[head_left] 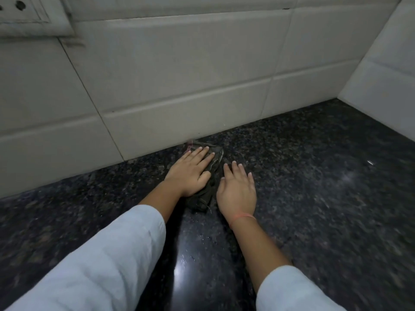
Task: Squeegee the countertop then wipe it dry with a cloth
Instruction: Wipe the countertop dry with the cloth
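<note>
A dark, crumpled cloth (207, 191) lies on the black speckled granite countertop (314, 198), close to the back wall. My left hand (190, 171) presses flat on the cloth's left part, fingers stretched toward the wall. My right hand (238, 189) lies flat beside it, fingers spread, its inner edge touching the cloth's right side and most of the palm on the bare stone. An orange thread circles the right wrist. No squeegee is in view.
A cream tiled wall (179, 86) runs along the back of the counter and meets a white side wall (386, 70) in the far right corner. A socket plate (29, 14) sits high on the left. Small water droplets and a light glare show on the stone near my forearms.
</note>
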